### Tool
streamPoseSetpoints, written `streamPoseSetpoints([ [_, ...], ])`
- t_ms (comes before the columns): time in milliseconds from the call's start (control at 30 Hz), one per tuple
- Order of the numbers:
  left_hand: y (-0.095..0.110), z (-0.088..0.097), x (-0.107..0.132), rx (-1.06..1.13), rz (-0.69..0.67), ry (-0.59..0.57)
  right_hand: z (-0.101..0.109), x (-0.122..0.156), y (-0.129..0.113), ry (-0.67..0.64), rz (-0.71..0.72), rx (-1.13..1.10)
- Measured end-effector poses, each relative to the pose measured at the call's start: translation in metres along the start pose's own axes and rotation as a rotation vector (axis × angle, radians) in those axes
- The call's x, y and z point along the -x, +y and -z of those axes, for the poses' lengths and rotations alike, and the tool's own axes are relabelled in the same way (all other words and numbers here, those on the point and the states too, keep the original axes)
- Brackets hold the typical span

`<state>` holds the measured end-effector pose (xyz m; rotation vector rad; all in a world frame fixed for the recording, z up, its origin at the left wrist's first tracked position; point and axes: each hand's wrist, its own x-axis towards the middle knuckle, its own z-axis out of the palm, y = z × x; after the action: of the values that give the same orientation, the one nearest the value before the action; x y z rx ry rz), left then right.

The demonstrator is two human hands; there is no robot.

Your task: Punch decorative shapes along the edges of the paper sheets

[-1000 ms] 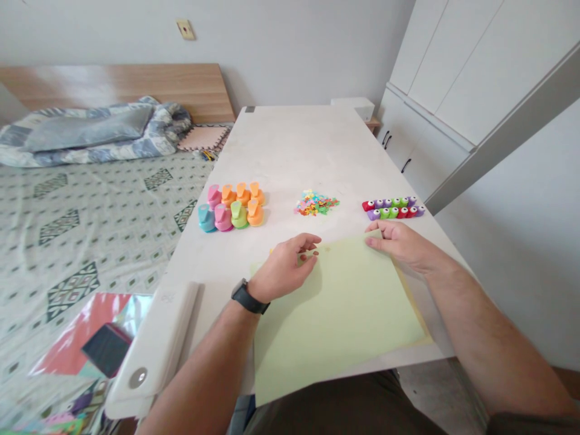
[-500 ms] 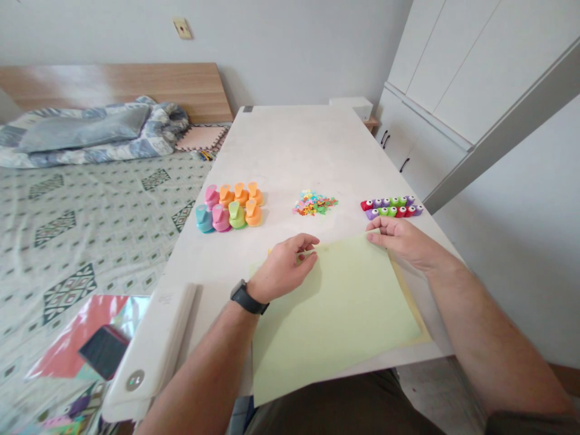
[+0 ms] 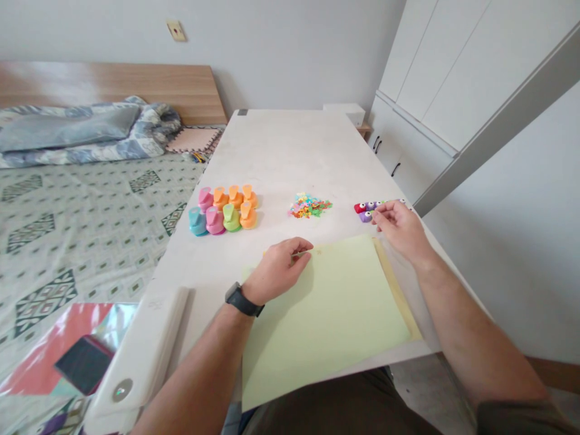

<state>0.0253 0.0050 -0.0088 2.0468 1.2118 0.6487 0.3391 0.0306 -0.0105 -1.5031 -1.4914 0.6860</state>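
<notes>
The pale green paper sheet (image 3: 335, 320), overhanging the near edge of the counter (image 3: 294, 145), could be skewed if dragged by the loosely curled left hand (image 3: 281, 272), grip unclear; googly-eyed figures (image 3: 365, 216) could be scattered if brushed by the nearly pinched right hand (image 3: 403, 232), hold untellable.

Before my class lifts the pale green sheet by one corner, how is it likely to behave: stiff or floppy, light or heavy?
The pale green sheet looks paper-thin, so it will probably flex and should feel light for its breadth. Pushed, it might slide over or drag the yellowish sheet showing along its right edge.
</notes>
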Motion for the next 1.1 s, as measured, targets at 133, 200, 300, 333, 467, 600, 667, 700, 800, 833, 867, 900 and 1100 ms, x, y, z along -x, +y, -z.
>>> streamPoseSetpoints([
  [133, -0.004, -0.002, 0.0, -0.022, -0.006, 0.01, 0.0, -0.017, 0.017, 0.147, 0.125, 0.344],
  [200, -0.006, -0.002, 0.0, -0.03, -0.006, 0.015, -0.001, -0.03, 0.021, 0.109, 0.184, 0.521],
  [300, -0.007, -0.002, 0.0, -0.036, -0.005, 0.018, -0.004, -0.05, 0.02, 0.023, 0.236, 0.752],
  [333, -0.007, -0.002, 0.0, -0.036, -0.004, 0.018, -0.005, -0.056, 0.019, 0.001, 0.235, 0.81],
  [467, -0.007, -0.002, 0.0, -0.036, -0.006, 0.022, -0.013, -0.074, 0.01, -0.117, 0.211, 0.966],
  [600, -0.007, -0.002, -0.001, -0.032, -0.006, 0.024, -0.022, -0.081, 0.005, -0.165, 0.196, 0.978],
  [667, -0.007, -0.002, -0.001, -0.034, -0.007, 0.022, -0.026, -0.081, 0.003, -0.118, 0.217, 0.927],
  [700, -0.007, -0.002, -0.001, -0.036, -0.009, 0.023, -0.027, -0.08, 0.001, -0.087, 0.24, 0.889],
  [800, -0.006, -0.001, 0.0, -0.043, -0.016, 0.03, -0.027, -0.069, -0.008, -0.031, 0.286, 0.698],
  [833, -0.006, -0.001, 0.0, -0.046, -0.018, 0.031, -0.027, -0.063, -0.011, -0.043, 0.271, 0.604],
  [867, -0.006, -0.001, 0.0, -0.048, -0.02, 0.031, -0.026, -0.057, -0.014, -0.071, 0.243, 0.501],
  [900, -0.005, -0.001, 0.0, -0.05, -0.023, 0.032, -0.026, -0.05, -0.017, -0.104, 0.209, 0.398],
  [1100, -0.006, -0.002, 0.0, -0.077, -0.036, 0.037, -0.031, -0.01, -0.032, -0.296, 0.053, -0.049],
])
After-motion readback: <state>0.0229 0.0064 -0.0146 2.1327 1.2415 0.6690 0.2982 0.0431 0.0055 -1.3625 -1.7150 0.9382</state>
